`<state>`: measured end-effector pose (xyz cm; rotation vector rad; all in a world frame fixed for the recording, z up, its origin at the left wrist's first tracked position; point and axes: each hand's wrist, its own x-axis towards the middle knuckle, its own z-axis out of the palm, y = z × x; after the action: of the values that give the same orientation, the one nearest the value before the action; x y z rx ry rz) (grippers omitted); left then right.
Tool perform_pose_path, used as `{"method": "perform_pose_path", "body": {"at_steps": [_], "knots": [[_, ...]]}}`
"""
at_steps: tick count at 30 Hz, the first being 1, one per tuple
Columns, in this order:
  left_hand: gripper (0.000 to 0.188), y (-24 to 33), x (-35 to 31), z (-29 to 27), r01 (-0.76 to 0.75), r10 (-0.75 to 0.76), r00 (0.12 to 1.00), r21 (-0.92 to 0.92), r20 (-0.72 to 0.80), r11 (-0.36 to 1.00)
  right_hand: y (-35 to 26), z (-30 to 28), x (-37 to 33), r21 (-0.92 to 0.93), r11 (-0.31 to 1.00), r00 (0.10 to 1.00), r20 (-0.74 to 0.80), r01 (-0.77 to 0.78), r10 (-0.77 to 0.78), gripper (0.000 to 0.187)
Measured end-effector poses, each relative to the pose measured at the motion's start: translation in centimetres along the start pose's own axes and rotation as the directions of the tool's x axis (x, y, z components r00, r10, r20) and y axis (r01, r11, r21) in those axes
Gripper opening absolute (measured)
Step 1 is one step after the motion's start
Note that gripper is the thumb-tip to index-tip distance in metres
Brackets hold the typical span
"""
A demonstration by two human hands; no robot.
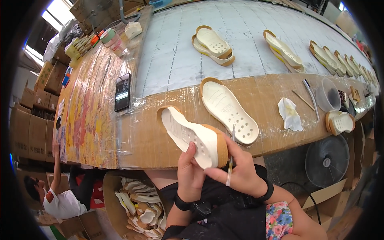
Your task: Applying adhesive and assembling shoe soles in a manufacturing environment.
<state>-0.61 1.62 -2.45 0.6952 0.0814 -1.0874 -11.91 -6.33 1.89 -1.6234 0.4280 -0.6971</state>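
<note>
A cream shoe sole [188, 134] with a tan edge and round holes is tilted up between my two hands. My left hand [191, 176] is closed on its near end, with the thumb on the inner face. My right hand [242, 170] steadies the tan outer side and also keeps a slim, brush-like tool [229, 172] with a clear, yellowish handle in its fingers. The tool points away from me; its tip is too fine to make out. Just beyond, a matching sole [230, 108] lies face up on the cardboard-covered table edge [176, 158].
Stacked soles [214, 42] stand on the white tabletop [168, 52], and a row runs right. Right of me are a crumpled tissue [290, 114], a toothbrush [311, 96] and a clear tub [328, 94]. A phone [123, 92] lies left. Below are a box of soles [110, 192], a fan [327, 162] and another person [66, 202].
</note>
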Motion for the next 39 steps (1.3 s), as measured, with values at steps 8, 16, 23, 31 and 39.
{"method": "perform_pose_path", "body": {"at_steps": [8,16,23,31,39], "knots": [[0.043,-0.6,-1.0,2.1,-0.215,0.219,0.976,0.191,0.0,0.958,1.6,-0.8,0.1,0.114,0.991,0.994,-0.078,-0.066,0.075,0.053],[0.066,0.0,-2.1,2.1,-0.294,0.267,0.947,0.143,0.177,0.945,2.7,-1.6,-1.2,0.008,0.995,0.988,0.115,0.103,-0.103,0.06],[0.054,0.6,-1.0,2.3,-0.195,0.195,0.981,0.13,0.014,0.972,2.3,-0.9,-0.7,-0.059,0.996,0.992,0.108,0.068,-0.062,0.064],[0.047,2.0,-3.4,3.7,0.214,-0.354,0.935,0.739,0.035,0.639,0.6,-2.2,3.3,0.301,0.916,0.922,-0.357,0.267,-0.151,0.052],[0.052,1.3,-0.8,5.8,-0.73,0.504,0.67,0.607,0.545,0.314,0.3,-1.4,1.9,0.272,0.945,0.981,-0.119,0.182,-0.155,0.041]]}}
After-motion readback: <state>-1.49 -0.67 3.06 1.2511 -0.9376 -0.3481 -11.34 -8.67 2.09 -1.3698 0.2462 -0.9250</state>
